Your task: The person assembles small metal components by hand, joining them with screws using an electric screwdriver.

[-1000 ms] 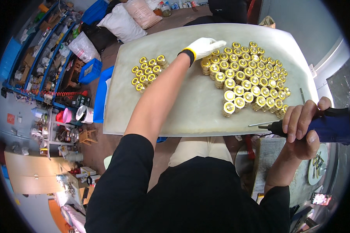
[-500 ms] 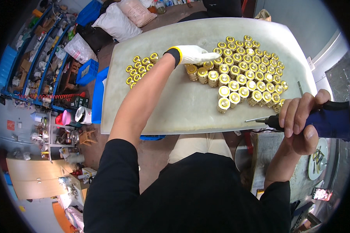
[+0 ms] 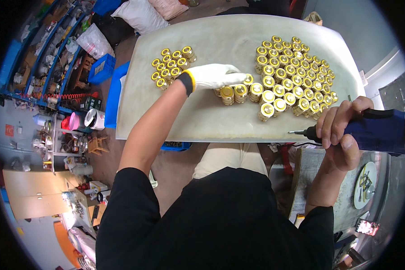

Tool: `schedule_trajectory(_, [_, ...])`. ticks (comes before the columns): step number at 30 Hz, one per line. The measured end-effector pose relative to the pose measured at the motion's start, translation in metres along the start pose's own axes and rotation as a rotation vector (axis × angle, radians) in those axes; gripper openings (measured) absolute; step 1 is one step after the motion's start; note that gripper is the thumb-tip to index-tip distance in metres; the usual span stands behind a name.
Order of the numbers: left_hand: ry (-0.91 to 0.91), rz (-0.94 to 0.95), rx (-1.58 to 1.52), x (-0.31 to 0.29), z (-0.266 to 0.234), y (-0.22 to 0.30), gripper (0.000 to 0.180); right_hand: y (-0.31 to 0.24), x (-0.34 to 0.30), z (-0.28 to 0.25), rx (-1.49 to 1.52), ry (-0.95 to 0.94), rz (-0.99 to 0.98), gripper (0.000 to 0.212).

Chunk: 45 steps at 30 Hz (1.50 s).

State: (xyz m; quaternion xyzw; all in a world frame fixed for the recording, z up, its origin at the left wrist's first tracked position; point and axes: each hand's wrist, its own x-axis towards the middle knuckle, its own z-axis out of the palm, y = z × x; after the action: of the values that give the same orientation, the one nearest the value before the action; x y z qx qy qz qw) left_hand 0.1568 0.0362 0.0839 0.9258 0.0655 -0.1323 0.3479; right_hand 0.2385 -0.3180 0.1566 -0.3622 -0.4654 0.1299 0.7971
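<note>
My left hand (image 3: 214, 76), in a white glove with a dark and yellow cuff, reaches over the table with its fingers stretched out. Its fingertips touch a brass cylinder (image 3: 248, 80) with a yellow ring on top. More cylinders, such as this one (image 3: 227, 94), stand along the near side of the glove; the palm hides part of them. My bare right hand (image 3: 340, 130) is wrapped round a blue power screwdriver (image 3: 377, 130) with a black nose. Its thin metal bit (image 3: 295, 132) points left above the table's front edge.
Many brass cylinders (image 3: 297, 80) crowd the right of the pale table (image 3: 189, 121); a smaller cluster (image 3: 168, 65) stands at the left. Blue trays (image 3: 117, 96) flank the left edge. At the lower right, a grey side table (image 3: 310, 180) bears a plate of small parts (image 3: 361, 198).
My left hand has moved toward the table's front edge, and the cylinders beside it have shifted nearer, with a gap behind them. The whole view has tilted slightly. The right hand keeps its grip.
</note>
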Motion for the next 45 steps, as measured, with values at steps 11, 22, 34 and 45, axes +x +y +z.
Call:
schedule_trajectory(11, [0.339,0.017,-0.544,-0.076,0.061,-0.022,0.071,0.038,-0.002,0.036,-0.060,0.068,0.124,0.066])
schedule_trajectory(22, [0.204,0.199,-0.496,-0.048,0.053,-0.036,0.071,0.083,0.020,0.052,-0.028,0.044,0.167,0.053])
schedule_trajectory(34, [-0.020,0.244,-0.220,-0.013,0.046,-0.033,0.052,0.112,0.034,0.064,-0.063,0.137,0.149,0.054])
schedule_trajectory(45, [0.209,0.282,-0.306,-0.076,0.071,-0.015,0.073,0.158,0.032,0.092,-0.018,0.185,0.162,0.051])
